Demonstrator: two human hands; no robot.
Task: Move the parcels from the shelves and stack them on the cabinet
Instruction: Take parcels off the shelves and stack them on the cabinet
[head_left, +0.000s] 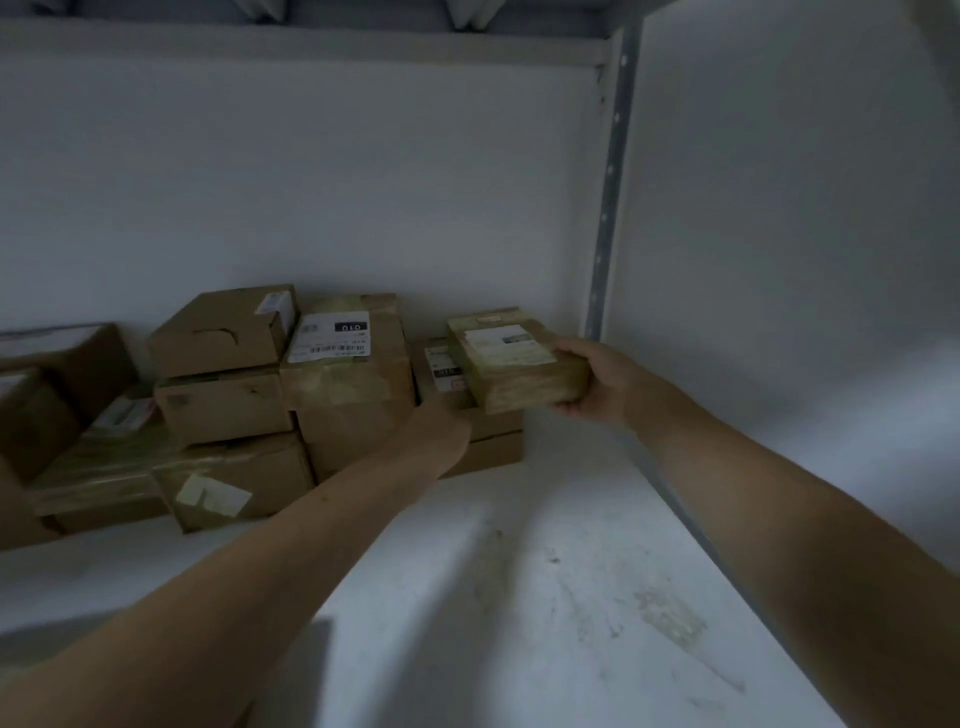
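1. Cardboard parcels (343, 364) stand stacked against the back panel, all to the left of the perforated metal upright (610, 197). The stack's right edge stops short of the upright.
2. The white shelf board (519, 597), scuffed in places, lies open from the front of the stack out to the foot of the upright.
3. An upper shelf (311, 44) closes the bay at the upright's top, well above the stack.
4. A small taped parcel (511, 358), the one nearest the upright, is raised and tilted over the lower parcels.
5. The right hand (597, 382), just left of the upright, grips this parcel with its fingers curled round the parcel's right end, forearm extended.
6. The left hand (439, 434), farther from the upright, reaches back-upward to the low parcels beneath. Its fingers are hidden, so its grasp cannot be told.
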